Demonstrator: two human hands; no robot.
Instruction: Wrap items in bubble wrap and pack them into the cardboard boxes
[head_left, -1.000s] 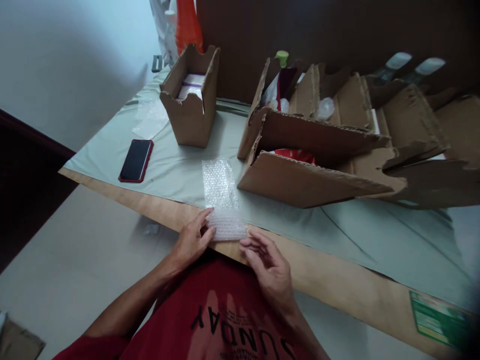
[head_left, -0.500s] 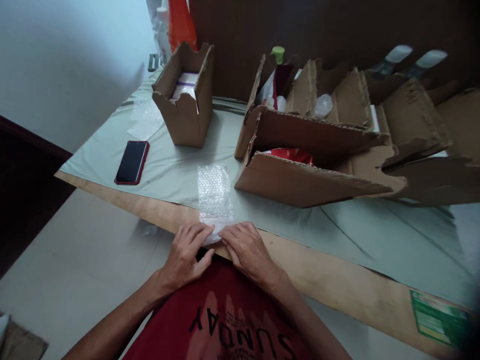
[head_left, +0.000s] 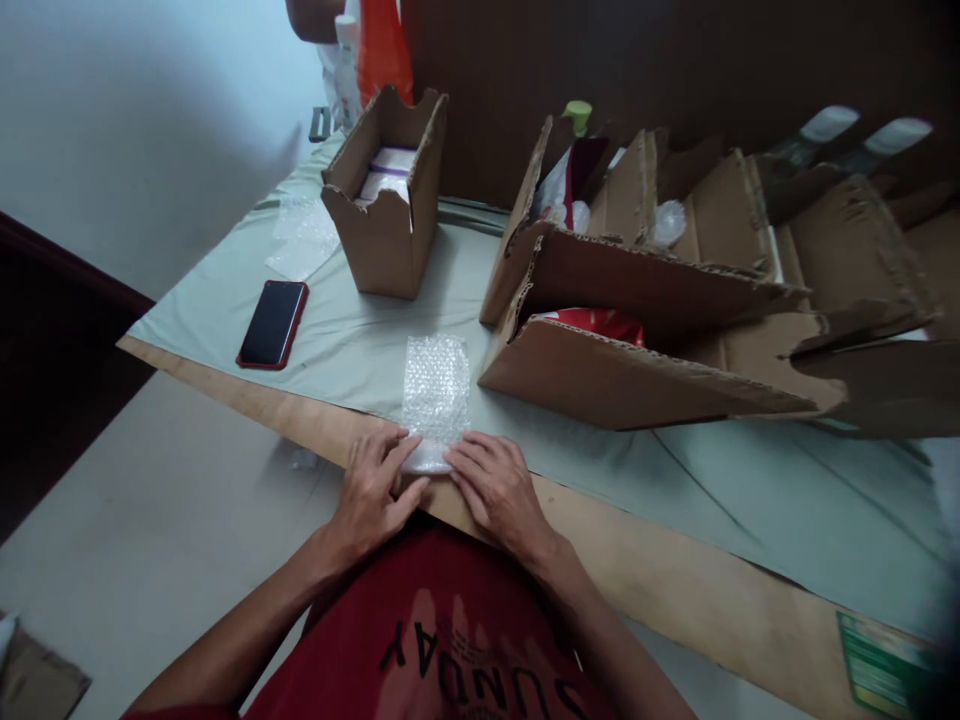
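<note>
A strip of bubble wrap (head_left: 436,385) lies at the table's front edge, its far part flat on the cloth. Its near end is folded over into a thicker whitish band; whether anything is inside I cannot tell. My left hand (head_left: 373,482) grips the left end of that band, fingers on top and thumb on the near side. At the right end, my right hand (head_left: 496,487) holds the band with its fingers bent over it. Both hands are close together, just in front of my red shirt.
A phone (head_left: 273,324) lies left, near more bubble wrap (head_left: 302,240). One cardboard holder (head_left: 386,245) contains small boxes. Several larger cardboard holders (head_left: 645,385) fill the right side. Bottles (head_left: 896,137) stand behind. A green packet (head_left: 885,665) sits at the front right edge.
The near end of the bubble wrap is folded further over and now lies flatter and straighter. Both hands have shifted slightly away from my body with it. The view has moved a little.
</note>
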